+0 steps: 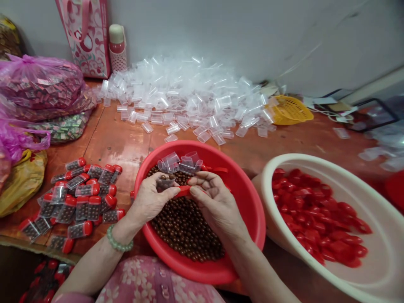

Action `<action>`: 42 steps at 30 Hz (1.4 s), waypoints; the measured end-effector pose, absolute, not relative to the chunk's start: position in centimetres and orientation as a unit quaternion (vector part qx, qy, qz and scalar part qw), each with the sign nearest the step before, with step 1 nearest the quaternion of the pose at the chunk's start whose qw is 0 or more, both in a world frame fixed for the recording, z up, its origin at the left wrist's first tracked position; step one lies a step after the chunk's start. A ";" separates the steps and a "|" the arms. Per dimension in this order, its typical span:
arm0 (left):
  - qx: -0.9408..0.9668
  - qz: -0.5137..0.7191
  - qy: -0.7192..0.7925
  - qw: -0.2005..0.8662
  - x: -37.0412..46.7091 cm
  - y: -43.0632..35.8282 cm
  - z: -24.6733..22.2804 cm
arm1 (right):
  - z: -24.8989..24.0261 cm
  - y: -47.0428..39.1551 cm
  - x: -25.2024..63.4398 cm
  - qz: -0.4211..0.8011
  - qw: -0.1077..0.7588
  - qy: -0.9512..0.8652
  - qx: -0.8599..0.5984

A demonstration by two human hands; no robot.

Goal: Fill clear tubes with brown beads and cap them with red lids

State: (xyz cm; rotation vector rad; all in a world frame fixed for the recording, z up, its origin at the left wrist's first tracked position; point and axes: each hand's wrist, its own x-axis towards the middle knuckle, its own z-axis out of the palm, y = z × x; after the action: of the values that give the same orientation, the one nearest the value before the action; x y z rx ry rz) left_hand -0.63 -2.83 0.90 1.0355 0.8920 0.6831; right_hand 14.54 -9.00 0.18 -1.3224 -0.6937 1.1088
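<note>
Over a red basin of small round brown balls, my left hand is closed around a small clear plastic container with brown balls in it. My right hand pinches a red plastic cap, and my left thumb touches the cap's near end. The cap is beside the container, apart from its mouth as far as I can see. Several clear containers lie on the balls at the basin's far side. Another red piece rests there, just beyond my right hand.
Filled, red-capped containers are heaped on the table at left. A cream tub of red caps stands at right. Behind lie a pile of clear containers, a yellow basket, a flask and purple bags.
</note>
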 end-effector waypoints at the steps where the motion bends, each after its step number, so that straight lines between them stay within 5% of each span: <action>1: 0.464 0.309 0.404 0.725 -0.6 -2.8 0.9 | 0.1 -9.0 14.7 0.483 0.610 -0.274 -0.565; 8: 0.477 0.293 0.403 0.724 -0.5 -2.6 1.3 | 0.2 -9.1 14.6 0.427 0.611 -0.281 -0.605; 16: 0.424 0.296 0.363 0.775 -0.5 -2.6 0.8 | 2.2 -8.7 15.0 0.278 0.387 -0.628 -0.615; 24: 0.423 0.263 0.321 0.805 -0.8 -2.4 -0.1 | 3.7 -9.2 14.9 0.271 0.267 -0.712 -0.590; 32: 0.356 0.262 0.301 0.845 -1.0 -2.4 0.6 | 2.9 -9.5 16.1 0.323 0.370 -0.644 -0.587; 36: 0.444 0.234 0.274 0.820 -1.6 -2.1 1.6 | 2.3 -10.0 17.4 0.402 0.484 -0.488 -0.605; 42: 0.529 0.202 0.286 0.773 -1.4 -1.8 1.6 | 2.8 -9.7 17.2 0.365 0.524 -0.486 -0.597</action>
State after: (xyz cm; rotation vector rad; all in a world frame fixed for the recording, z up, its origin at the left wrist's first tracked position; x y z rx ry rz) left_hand -1.40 -1.79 1.60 1.1471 0.6199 0.4381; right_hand 17.23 -9.72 2.80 -1.4280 -1.1626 0.8734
